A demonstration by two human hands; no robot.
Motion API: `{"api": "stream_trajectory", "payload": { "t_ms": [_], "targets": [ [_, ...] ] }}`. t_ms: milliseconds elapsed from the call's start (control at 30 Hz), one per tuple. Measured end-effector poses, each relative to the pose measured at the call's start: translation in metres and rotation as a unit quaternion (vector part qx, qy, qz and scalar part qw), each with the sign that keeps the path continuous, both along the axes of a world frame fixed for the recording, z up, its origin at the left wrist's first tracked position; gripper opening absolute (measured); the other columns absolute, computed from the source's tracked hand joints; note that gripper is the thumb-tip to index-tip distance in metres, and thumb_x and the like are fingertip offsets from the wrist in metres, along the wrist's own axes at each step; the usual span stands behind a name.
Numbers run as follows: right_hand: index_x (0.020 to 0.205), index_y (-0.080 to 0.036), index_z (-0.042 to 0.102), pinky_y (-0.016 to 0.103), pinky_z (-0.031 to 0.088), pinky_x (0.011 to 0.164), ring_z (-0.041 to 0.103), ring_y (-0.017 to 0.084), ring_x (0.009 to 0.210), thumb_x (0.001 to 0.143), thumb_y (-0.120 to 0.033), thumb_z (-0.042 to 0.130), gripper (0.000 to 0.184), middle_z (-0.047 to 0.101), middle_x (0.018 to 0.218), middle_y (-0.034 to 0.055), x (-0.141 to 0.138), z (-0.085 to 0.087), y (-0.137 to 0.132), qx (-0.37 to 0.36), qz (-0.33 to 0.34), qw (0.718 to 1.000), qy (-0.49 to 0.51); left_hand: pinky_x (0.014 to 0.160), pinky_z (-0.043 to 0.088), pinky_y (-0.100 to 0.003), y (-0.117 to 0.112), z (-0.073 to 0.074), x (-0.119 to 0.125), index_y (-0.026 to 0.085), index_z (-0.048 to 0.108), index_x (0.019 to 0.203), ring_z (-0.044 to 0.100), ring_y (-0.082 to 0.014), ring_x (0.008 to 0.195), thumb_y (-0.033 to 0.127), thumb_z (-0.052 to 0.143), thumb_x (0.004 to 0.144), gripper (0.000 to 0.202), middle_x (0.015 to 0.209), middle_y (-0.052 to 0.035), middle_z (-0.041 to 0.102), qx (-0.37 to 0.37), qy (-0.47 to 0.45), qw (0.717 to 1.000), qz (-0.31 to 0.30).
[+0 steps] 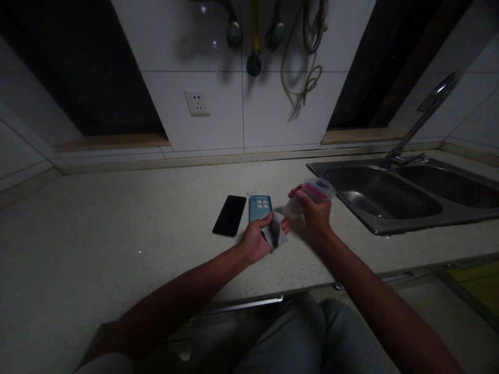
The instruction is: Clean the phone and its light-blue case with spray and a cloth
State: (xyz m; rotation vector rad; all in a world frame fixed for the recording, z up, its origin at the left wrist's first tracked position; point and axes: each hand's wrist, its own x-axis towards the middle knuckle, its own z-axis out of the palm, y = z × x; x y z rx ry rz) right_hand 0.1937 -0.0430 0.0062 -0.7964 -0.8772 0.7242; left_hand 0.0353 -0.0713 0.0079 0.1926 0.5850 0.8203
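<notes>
My left hand (257, 242) is closed on a small grey cloth (276, 231), which shows a darker fold down its middle. Tilted in my right hand (315, 208) is a clear plastic bottle (320, 189) with a pink-red band; its narrow end points left towards the cloth, and motion blurs it. Just beyond my left hand lies a blue-green phone case (259, 206) with camera holes, partly covered by the hand and cloth. A black phone (230, 215) rests to the left of the case, its dark screen facing up.
The pale speckled countertop (117, 223) runs along a tiled wall. At the right, a double steel sink (382, 195) is set into it, with a tall tap (419, 122). A socket (197, 103), pipes and a looped cord (302, 88) are on the wall.
</notes>
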Motion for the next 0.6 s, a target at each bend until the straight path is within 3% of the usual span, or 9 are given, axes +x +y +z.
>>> {"api": "stream_trajectory", "payload": {
  "t_ms": [267,467,600],
  "targets": [
    [0.084,-0.022,0.075,0.031,0.058,0.075,0.069,0.018,0.077,0.070,-0.033,0.085,0.020,0.075,0.082,0.0011,0.007,-0.007,-0.010,0.001,-0.018,0.992,-0.124,0.102,0.051,-0.038,0.000,-0.002,0.001,0.009,0.062,0.094,0.070,-0.0254,0.107,0.015,0.050,0.094,0.013,0.102,-0.0177,0.071,-0.006,-0.003,1.000,-0.020],
    [0.081,-0.021,0.073,0.030,0.057,0.067,0.068,0.018,0.070,0.064,-0.031,0.089,0.025,0.074,0.080,0.0020,0.012,-0.005,-0.019,-0.026,0.012,0.987,-0.156,0.110,0.044,-0.044,0.004,-0.018,0.004,0.010,0.065,0.096,0.067,-0.0264,0.113,0.014,0.055,0.091,0.012,0.095,-0.0142,0.073,0.019,0.007,0.998,-0.053],
    [0.081,-0.021,0.072,0.029,0.057,0.066,0.068,0.017,0.069,0.062,-0.025,0.090,0.026,0.075,0.079,0.0014,0.010,-0.001,-0.019,-0.036,0.025,0.989,-0.140,0.111,0.043,-0.044,0.004,-0.022,0.003,0.011,0.066,0.090,0.069,-0.0262,0.110,0.014,0.057,0.091,0.010,0.095,-0.0138,0.074,0.035,0.000,0.998,-0.055]
  ]
}}
